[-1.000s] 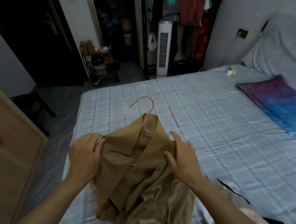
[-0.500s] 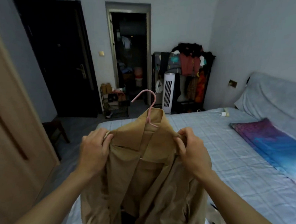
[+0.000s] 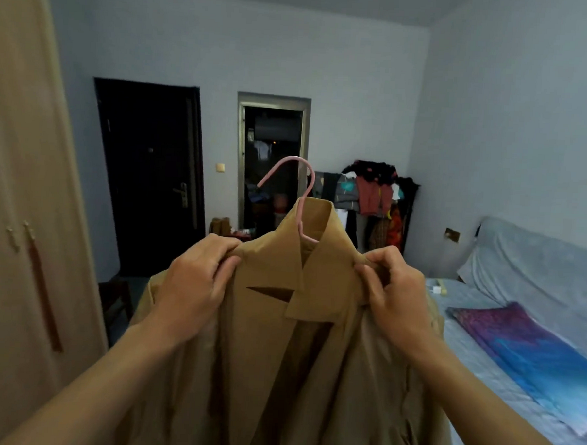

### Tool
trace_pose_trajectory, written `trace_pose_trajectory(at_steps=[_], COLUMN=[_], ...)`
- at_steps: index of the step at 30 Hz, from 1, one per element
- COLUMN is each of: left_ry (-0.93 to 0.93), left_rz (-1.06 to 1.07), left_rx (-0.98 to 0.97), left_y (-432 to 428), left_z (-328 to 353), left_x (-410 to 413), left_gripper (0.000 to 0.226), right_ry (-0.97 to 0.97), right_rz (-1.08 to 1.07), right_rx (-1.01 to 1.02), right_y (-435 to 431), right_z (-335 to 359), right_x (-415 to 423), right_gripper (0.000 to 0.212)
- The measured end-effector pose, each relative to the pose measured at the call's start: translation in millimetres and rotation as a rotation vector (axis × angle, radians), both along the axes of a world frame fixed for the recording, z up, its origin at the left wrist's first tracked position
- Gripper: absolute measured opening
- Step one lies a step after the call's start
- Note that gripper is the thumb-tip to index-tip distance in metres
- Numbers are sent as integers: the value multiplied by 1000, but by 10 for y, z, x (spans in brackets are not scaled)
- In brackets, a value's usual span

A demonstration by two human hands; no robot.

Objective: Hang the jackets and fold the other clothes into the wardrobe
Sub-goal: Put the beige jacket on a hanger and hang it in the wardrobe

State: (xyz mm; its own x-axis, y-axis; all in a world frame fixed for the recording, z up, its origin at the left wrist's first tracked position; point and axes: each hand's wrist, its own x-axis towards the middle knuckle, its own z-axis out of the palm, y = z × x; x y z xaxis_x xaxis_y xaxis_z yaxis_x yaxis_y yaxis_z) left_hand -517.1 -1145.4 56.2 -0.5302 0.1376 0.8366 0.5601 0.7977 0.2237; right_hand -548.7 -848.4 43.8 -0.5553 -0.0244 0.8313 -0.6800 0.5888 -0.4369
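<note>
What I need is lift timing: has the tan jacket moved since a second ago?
Yes, upward: the tan jacket lay on the bed; now the left hand and right hand hold its shoulders above it.

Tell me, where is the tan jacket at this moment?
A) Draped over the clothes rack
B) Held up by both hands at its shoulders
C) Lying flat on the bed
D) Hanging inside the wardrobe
B: the left hand and right hand each grip a shoulder of the tan jacket, which sits on a pink hanger.
</note>
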Motion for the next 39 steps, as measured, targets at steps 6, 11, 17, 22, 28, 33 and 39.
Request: trace_pose_trajectory(at_steps=[6, 11, 17, 22, 28, 33, 39], left_ry=[29, 40, 62, 54, 105, 112, 116], left_rz=[-54, -137, -129, -83, -36, -17, -80], left_rx=[-7, 45, 88, 97, 117, 118, 16], left_y=[8, 153, 449, 406, 295, 254, 160], left_z=[144, 133, 122, 72, 50, 26, 60], left_x=[259, 441, 547, 552, 564, 553, 575], left_gripper=[27, 24, 19, 17, 17, 17, 23], right_ry=[-43, -169, -248, -121, -39, 28, -176], right_rz=[196, 309, 432, 321, 69, 3, 262], right_rx=[95, 184, 294, 353, 449, 340, 303], right_y=[28, -97, -363, -320, -27, 145, 256], right_z=[316, 585, 717, 561, 325, 214, 384], right_x=[249, 386, 506, 527, 483, 407, 419], right_gripper=[3, 7, 7, 10, 40, 14, 18])
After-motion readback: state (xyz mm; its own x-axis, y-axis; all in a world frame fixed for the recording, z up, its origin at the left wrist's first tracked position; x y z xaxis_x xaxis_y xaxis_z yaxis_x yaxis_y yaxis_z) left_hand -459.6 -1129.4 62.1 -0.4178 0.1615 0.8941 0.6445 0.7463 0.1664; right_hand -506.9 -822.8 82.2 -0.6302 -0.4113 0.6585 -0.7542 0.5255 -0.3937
